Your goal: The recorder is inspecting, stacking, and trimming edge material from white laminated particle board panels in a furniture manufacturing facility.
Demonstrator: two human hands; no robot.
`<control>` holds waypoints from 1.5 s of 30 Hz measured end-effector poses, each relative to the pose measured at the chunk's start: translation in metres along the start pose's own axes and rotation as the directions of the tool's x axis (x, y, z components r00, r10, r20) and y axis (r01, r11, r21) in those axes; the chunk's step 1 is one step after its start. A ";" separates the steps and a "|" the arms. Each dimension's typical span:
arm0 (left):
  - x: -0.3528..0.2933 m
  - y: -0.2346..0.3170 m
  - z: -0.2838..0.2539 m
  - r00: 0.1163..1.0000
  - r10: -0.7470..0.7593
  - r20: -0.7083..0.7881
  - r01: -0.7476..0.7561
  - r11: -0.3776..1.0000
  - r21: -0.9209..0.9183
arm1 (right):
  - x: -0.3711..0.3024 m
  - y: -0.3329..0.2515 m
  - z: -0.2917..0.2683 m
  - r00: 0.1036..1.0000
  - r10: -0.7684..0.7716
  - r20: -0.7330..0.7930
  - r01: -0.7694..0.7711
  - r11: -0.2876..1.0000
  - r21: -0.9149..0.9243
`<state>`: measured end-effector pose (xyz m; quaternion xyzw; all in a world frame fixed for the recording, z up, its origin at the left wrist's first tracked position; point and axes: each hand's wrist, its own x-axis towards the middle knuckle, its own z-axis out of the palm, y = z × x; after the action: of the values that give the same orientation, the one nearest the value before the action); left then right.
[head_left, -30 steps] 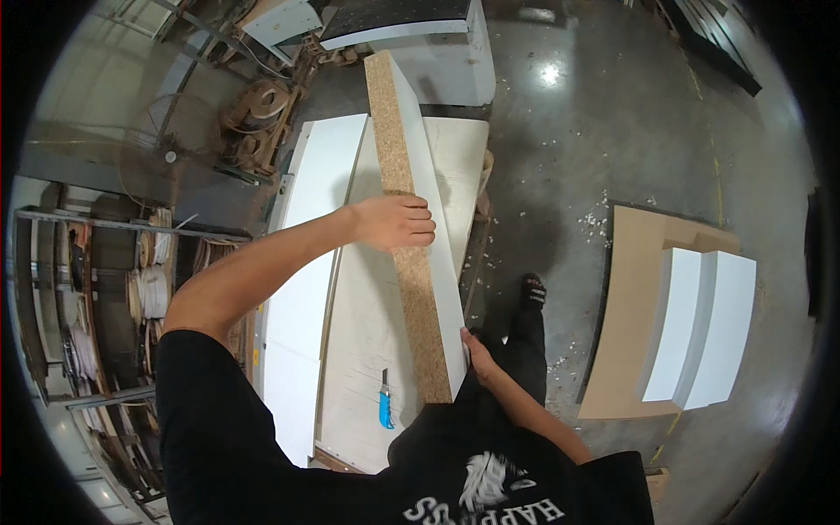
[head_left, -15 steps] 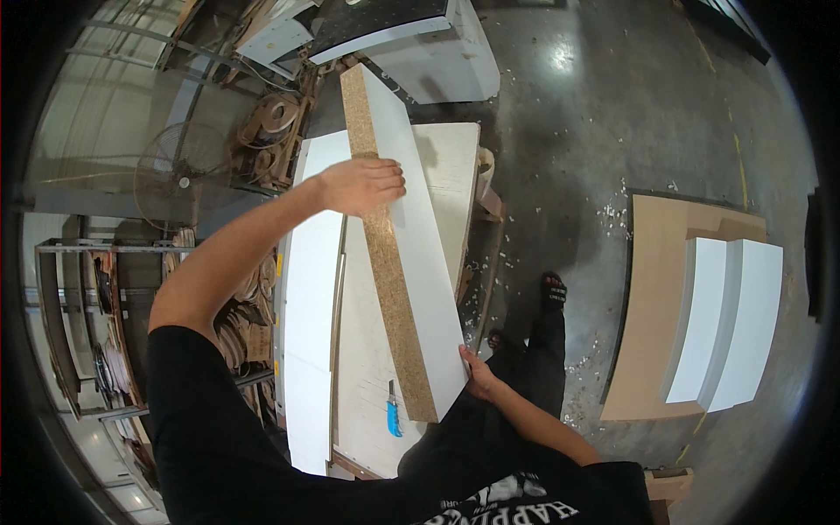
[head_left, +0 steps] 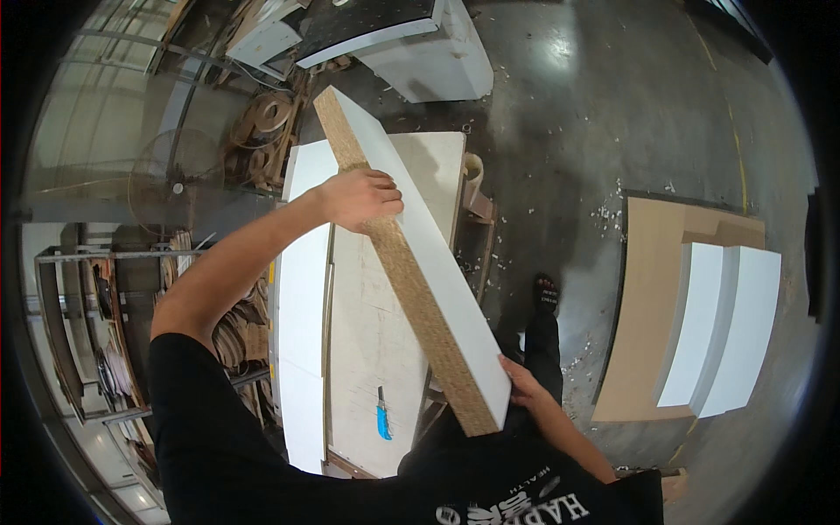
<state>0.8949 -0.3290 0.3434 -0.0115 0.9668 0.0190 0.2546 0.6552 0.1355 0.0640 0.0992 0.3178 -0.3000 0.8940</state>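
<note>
A long, thick white-faced chipboard panel [head_left: 437,280] is held at a slant above the workbench, its raw brown edge turned toward the left. My left hand [head_left: 363,199] is closed over that raw edge, fingers bent onto the white face about a third of the way from the far end. My right hand [head_left: 522,385] grips the near right edge of the panel close to its lower corner; part of its fingers is hidden. A blue utility knife [head_left: 383,418] with its blade out lies on the bench top [head_left: 363,350], left of the panel's near end.
A white board [head_left: 299,350] runs along the bench's left side. On the floor to the right, two white panels [head_left: 739,332] rest on a brown sheet [head_left: 643,289]. A dark-topped white cabinet [head_left: 429,61] stands beyond the bench. A fan [head_left: 178,187] and shelving [head_left: 96,332] are at left.
The panel's near end has swung to the right and off over the bench edge, with both hands still on it. My right hand has moved right and slightly down.
</note>
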 end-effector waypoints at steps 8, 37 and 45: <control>0.024 0.015 -0.011 0.987 -0.162 0.002 0.162 0.985 -0.062 | -0.059 -0.069 -0.032 0.995 -0.032 -0.096 0.067 0.917 0.394; 0.043 0.140 -0.003 0.617 -0.785 0.051 0.698 0.517 -0.495 | -0.017 -0.402 -0.112 0.852 -0.424 -0.305 0.358 0.899 -0.251; 0.052 0.169 0.002 0.294 -0.951 0.099 0.688 0.139 -0.712 | 0.033 -0.537 -0.013 0.933 -0.346 0.102 0.329 0.699 -0.635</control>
<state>0.8450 -0.1603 0.3208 -0.6414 0.7416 0.1966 0.0053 0.3467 -0.3051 0.0403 -0.2688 0.4248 -0.3301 0.7989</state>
